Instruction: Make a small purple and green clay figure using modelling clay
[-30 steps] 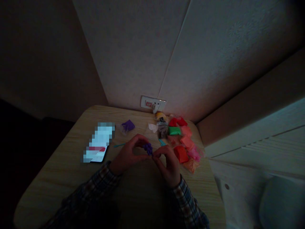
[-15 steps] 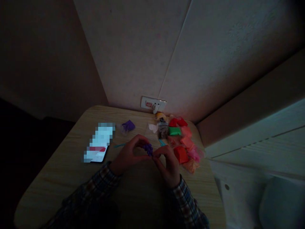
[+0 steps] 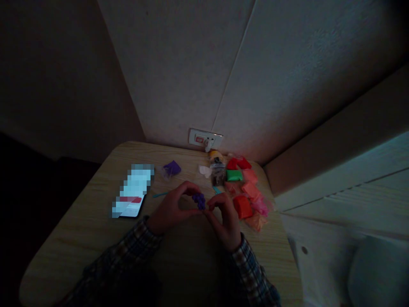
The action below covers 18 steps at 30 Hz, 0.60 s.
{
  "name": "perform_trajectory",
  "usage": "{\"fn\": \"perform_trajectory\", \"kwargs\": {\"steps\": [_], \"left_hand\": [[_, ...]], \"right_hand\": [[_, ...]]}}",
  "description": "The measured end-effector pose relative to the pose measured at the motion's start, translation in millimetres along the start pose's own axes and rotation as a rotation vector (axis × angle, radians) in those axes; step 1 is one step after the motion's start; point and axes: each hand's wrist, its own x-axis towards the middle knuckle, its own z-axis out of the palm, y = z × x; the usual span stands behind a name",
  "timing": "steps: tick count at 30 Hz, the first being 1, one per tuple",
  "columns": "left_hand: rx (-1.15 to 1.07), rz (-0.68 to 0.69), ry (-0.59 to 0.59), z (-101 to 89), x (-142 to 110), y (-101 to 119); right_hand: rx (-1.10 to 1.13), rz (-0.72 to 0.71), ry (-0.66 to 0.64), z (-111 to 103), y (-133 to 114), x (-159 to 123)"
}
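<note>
Over the middle of the table, my left hand (image 3: 174,207) is closed around a small purple clay cluster (image 3: 199,200) of little balls, like a bunch of grapes. Its thumb lies below and its fingers arch above. My right hand (image 3: 224,221) is curled in a pinch, thumb and index tips at the cluster's lower right end. Anything tiny between those tips is too dark to make out. Just beyond the right fingers lies a light-blue plastic tool (image 3: 216,190). Another thin blue tool (image 3: 159,195) pokes out from behind the left hand.
A lit phone (image 3: 134,192) lies at the left. Behind the hands is a purple clay packet (image 3: 172,168). Packets of clay crowd the right side, among them a green one (image 3: 234,175) and a red one (image 3: 243,207). A wall socket (image 3: 205,138) holds a plug above the back edge.
My right index finger has lifted slightly from the thumb, and the right hand has shifted a little. The purple cluster has turned slightly in my left hand, which stays nearly in place.
</note>
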Motion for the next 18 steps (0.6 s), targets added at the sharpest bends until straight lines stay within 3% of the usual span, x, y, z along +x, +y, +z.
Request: {"fn": "perform_trajectory", "kwargs": {"steps": [8, 18], "left_hand": [[-0.117, -0.001, -0.031, -0.4, -0.5, -6.8], [-0.105, -0.023, -0.050, -0.9, -0.5, -6.3]], "right_hand": [[-0.005, 0.003, -0.007, 0.3, 0.7, -0.4], [0.041, 0.072, -0.025, -1.1, 1.6, -2.1]]}}
